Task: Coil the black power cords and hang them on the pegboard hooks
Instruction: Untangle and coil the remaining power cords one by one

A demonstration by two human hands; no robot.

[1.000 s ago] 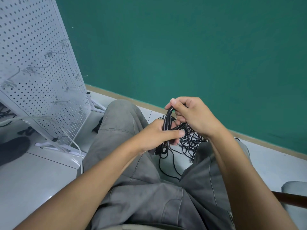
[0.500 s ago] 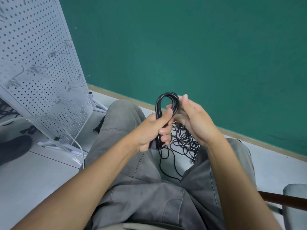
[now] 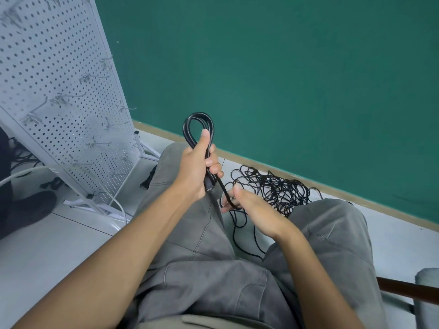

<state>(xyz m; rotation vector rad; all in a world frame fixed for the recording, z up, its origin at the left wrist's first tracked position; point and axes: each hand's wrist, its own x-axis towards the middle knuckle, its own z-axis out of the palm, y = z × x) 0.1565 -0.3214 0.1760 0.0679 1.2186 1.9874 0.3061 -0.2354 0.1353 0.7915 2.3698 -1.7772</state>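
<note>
My left hand point(image 3: 197, 169) grips a coiled black power cord point(image 3: 198, 124) upright, its loop sticking up above my thumb. A loose strand runs from the coil down to my right hand point(image 3: 249, 207), which pinches it just below and to the right. A tangled pile of black cords point(image 3: 273, 188) lies on the floor between my knees and the green wall. The white pegboard point(image 3: 54, 86) leans at the left, with several bare metal hooks point(image 3: 92, 78) on it.
I sit with grey trousers point(image 3: 202, 269) filling the lower view. A white cable point(image 3: 28, 170) crosses the pegboard's foot at left. Dark cords and a black shape point(image 3: 23, 210) lie on the floor far left. A brown bar point(image 3: 408, 289) shows at lower right.
My left hand has lifted the coil higher and to the left. My right hand has left the loop's top, dropped lower and now pinches the trailing strand.
</note>
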